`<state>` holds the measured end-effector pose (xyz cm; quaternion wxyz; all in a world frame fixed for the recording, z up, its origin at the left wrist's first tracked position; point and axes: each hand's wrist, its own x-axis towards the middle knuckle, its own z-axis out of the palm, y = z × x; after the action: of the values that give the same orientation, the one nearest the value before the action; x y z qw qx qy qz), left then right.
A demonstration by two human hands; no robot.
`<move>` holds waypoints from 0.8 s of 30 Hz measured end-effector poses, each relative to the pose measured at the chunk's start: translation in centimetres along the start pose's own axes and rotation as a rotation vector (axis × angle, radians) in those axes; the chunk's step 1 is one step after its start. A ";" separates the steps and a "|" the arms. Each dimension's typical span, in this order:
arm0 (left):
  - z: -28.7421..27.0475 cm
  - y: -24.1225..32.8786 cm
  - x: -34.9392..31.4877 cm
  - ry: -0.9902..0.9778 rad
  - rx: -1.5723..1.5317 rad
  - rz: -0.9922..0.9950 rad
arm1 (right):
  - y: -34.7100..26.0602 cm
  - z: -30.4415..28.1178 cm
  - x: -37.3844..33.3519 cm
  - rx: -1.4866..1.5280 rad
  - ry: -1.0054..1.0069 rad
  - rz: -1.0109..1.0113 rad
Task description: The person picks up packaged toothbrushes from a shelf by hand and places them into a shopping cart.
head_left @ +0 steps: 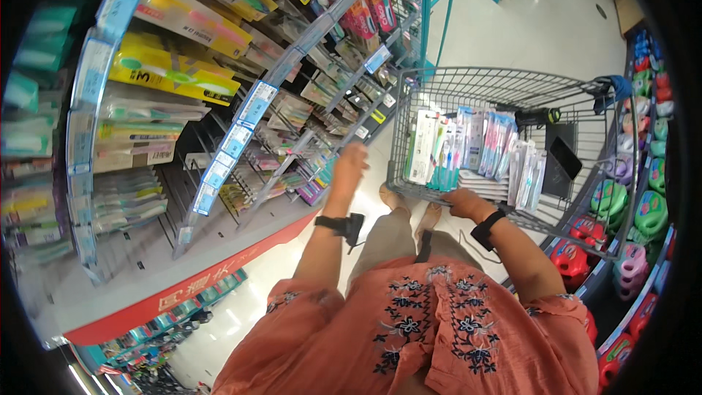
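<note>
Many toothbrush packs (468, 150) fill cart (504, 88); right hand (462, 202) clenched on rim; left hand (349, 168) released.

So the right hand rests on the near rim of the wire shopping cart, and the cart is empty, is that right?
Not quite. The right hand does rest on the near rim of the wire shopping cart, but the cart is not empty: the head view shows packaged toothbrushes standing in it, with a dark flat item beside them.
</note>
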<state>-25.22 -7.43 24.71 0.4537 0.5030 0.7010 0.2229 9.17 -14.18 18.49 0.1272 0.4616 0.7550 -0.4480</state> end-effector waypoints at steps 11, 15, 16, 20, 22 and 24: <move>-21.5 -6.9 10.9 0.728 -0.359 0.096 | -4.6 -3.7 -1.1 0.069 -0.044 0.063; -23.6 -9.2 14.0 0.765 -0.389 0.050 | -4.9 -4.3 -1.3 0.079 -0.127 0.187; -24.1 -9.5 14.8 0.766 -0.397 0.051 | -4.8 -4.1 -1.1 0.062 -0.133 0.206; -25.1 -10.6 17.0 0.771 -0.421 0.040 | -4.3 -3.2 -0.4 0.049 -0.085 0.216; -25.7 -11.4 17.2 0.792 -0.430 0.032 | -4.7 -3.6 0.0 0.053 -0.128 0.255; -26.2 -11.8 17.8 0.797 -0.441 0.034 | -5.5 -4.4 0.0 0.058 -0.179 0.304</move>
<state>-55.13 7.84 21.13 0.2412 0.2808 0.7483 0.5505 5.69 -11.63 24.13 0.2470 0.5322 0.6487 -0.4847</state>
